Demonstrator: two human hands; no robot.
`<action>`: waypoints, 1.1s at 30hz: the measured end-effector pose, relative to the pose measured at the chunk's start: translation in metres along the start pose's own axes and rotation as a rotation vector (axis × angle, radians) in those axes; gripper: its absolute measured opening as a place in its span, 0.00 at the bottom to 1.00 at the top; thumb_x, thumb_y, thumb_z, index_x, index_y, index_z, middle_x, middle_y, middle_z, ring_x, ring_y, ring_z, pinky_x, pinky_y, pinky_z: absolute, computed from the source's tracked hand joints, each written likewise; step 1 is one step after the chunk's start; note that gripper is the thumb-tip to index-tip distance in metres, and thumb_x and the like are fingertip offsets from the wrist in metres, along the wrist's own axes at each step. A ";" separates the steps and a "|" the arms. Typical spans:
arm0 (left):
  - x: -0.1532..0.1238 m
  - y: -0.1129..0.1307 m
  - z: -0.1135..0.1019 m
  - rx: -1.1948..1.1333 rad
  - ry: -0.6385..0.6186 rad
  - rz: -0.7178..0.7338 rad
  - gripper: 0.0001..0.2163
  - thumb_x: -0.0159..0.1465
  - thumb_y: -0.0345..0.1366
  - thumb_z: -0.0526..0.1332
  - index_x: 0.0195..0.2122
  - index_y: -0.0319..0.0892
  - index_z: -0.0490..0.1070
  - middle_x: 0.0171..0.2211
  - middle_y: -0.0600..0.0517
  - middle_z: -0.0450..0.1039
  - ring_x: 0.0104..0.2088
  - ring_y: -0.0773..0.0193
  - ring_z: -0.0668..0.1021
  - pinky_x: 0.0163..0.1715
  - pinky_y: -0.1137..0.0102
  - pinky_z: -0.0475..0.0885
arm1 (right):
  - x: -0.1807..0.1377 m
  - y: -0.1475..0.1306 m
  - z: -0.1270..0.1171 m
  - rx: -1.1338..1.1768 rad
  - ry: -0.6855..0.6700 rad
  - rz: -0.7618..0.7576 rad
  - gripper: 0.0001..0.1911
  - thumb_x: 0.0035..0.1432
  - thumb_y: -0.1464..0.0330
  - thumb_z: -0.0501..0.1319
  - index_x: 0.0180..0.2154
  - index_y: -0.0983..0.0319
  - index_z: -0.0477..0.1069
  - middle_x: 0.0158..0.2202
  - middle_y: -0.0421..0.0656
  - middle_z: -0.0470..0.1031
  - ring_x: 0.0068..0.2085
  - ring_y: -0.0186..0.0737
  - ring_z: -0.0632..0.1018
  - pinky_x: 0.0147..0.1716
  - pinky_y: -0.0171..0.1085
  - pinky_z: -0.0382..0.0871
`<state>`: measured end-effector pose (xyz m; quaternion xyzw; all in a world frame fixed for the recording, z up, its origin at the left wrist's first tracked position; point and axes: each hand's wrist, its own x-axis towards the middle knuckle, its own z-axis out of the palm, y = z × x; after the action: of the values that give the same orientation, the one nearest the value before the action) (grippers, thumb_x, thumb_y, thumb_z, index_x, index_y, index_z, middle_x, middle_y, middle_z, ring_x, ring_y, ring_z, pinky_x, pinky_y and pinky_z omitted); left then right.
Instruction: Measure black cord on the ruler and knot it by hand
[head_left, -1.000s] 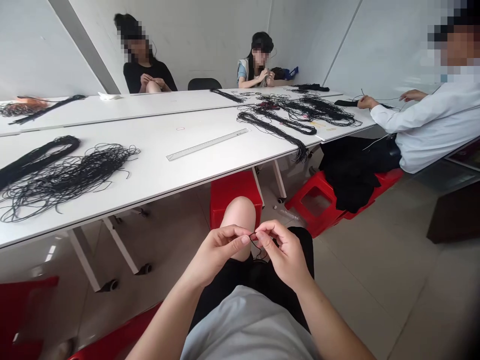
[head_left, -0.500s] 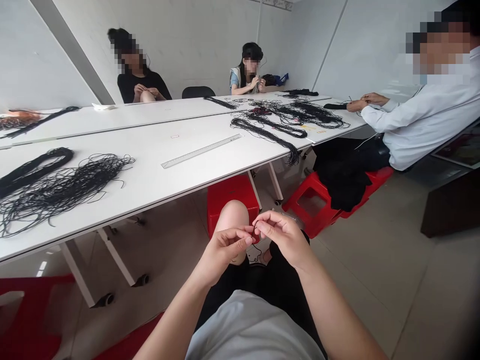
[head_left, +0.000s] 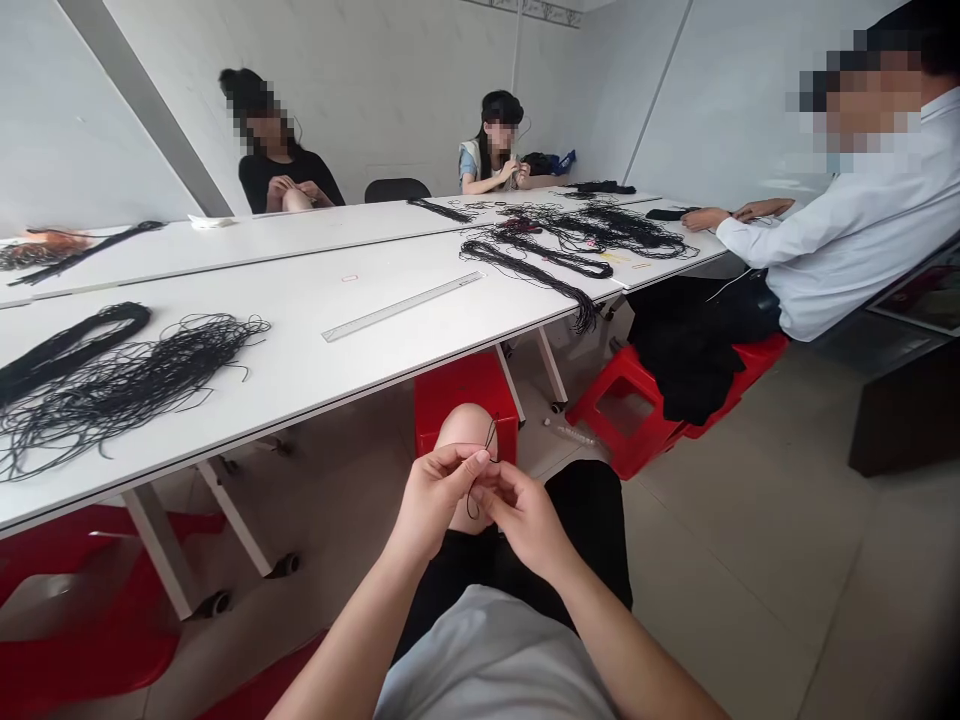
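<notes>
Heaps of black cord (head_left: 127, 390) lie near the left edge of the white surface (head_left: 300, 300), one a tight coil and one a tangled spread, and a steel ruler (head_left: 401, 307) lies aslant near the front edge. Below that edge, the left hand (head_left: 435, 500) is closed to a pinch, thumb and forefinger pressed together on a thin black cord (head_left: 491, 437). The cord rises from the pinch in a narrow loop in front of a bare knee (head_left: 465, 425), and a short length droops between the hands. Just beside it, the right hand (head_left: 521, 515) is curled inward, its fingertips (head_left: 480, 480) close against the left hand; whether they also grip the cord is hidden. Both hands are over the lap, well below the surface. Farther right, a long bundle of black cord (head_left: 540, 275) runs to the front edge, its loose ends hanging over. Near the right corner, a seated person in a white shirt (head_left: 847, 260) rests both hands (head_left: 705, 218) on the surface.
</notes>
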<state>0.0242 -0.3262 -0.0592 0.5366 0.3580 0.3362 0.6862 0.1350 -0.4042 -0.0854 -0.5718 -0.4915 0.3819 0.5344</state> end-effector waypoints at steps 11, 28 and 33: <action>0.000 0.003 -0.007 0.099 0.033 0.041 0.13 0.54 0.44 0.66 0.34 0.40 0.79 0.31 0.48 0.79 0.35 0.60 0.77 0.34 0.71 0.70 | 0.004 -0.012 -0.014 -0.302 -0.023 -0.043 0.13 0.58 0.63 0.60 0.46 0.56 0.73 0.42 0.42 0.77 0.33 0.37 0.76 0.34 0.36 0.69; 0.001 -0.001 -0.013 -0.034 -0.013 0.006 0.14 0.55 0.44 0.66 0.37 0.40 0.79 0.19 0.55 0.67 0.20 0.73 0.62 0.19 0.76 0.55 | 0.010 0.000 0.003 0.031 -0.071 0.016 0.12 0.62 0.60 0.55 0.42 0.59 0.69 0.34 0.41 0.76 0.28 0.35 0.76 0.27 0.34 0.71; 0.002 -0.006 -0.021 0.380 0.137 0.189 0.12 0.57 0.44 0.64 0.36 0.42 0.79 0.31 0.49 0.77 0.28 0.66 0.72 0.28 0.72 0.66 | 0.001 -0.019 -0.017 -0.280 -0.035 -0.088 0.08 0.63 0.64 0.54 0.36 0.58 0.70 0.27 0.39 0.74 0.27 0.35 0.74 0.27 0.34 0.67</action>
<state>0.0079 -0.3151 -0.0686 0.6634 0.4086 0.3613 0.5122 0.1482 -0.4080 -0.0643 -0.6118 -0.5737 0.2958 0.4572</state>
